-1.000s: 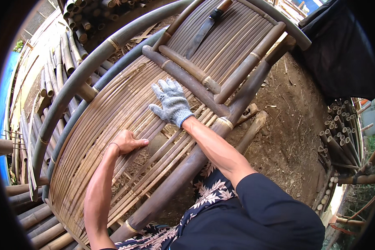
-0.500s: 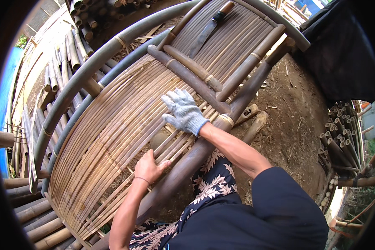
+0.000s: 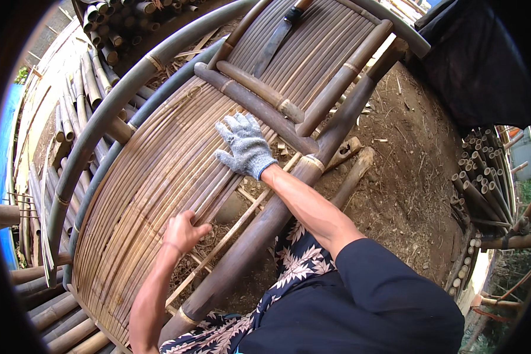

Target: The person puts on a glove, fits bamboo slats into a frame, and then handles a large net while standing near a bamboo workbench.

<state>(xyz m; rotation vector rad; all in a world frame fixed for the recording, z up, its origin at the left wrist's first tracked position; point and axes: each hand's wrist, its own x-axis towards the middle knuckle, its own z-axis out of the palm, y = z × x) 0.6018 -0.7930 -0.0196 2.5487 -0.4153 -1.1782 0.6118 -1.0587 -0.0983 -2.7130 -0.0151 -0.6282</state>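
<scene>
Gloved R hand (image 3: pixel 244 147) spread flat on bamboo slats (image 3: pixel 159 159), L hand (image 3: pixel 184 232) part-curled nr their edge, can't tell if gripping.

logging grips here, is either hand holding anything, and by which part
The grey-knit-gloved right hand lies spread over long, thin brown bamboo strips, holding nothing. The bare left hand touches their near edge; whether it grips any cannot be told.

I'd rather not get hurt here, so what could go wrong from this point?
The bare left hand might catch a splinter or get a finger pinched among the bamboo slats. The gloved right hand, spread on them, could push some out of line. The unsheathed machete on the raised slatted panel might slide if jolted.
</scene>
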